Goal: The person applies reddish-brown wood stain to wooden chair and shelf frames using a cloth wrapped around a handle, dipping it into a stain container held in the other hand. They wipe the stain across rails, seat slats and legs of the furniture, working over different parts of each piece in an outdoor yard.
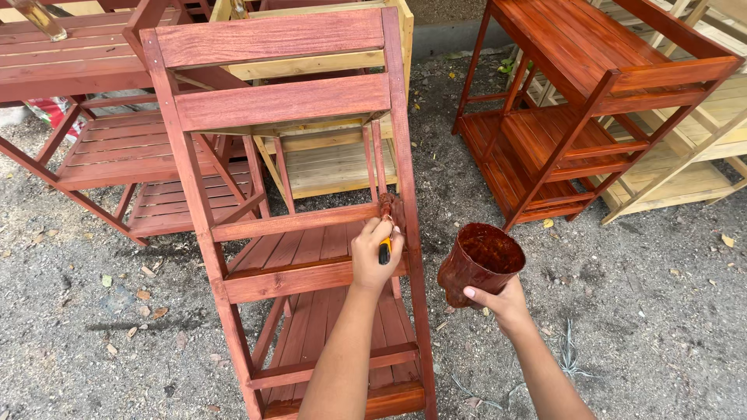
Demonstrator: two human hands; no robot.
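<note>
One paintbrush (pixel 387 225) gripped by left fingers (pixel 372 233), one stain cup (pixel 480 260) gripped by right fingers (pixel 476 294)

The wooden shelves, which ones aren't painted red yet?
The pale shelf standing just behind the red shelf being brushed, and the pale one at the far right, show bare light wood. The others are red-brown.

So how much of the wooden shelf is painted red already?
Most of it: the red shelf rack looks stained on its slats and frame. In hand, the left hand presses a brush to the right upright, while the right hand holds the stain cup. Left: the pale bare-wood rack behind looks unstained.
</note>
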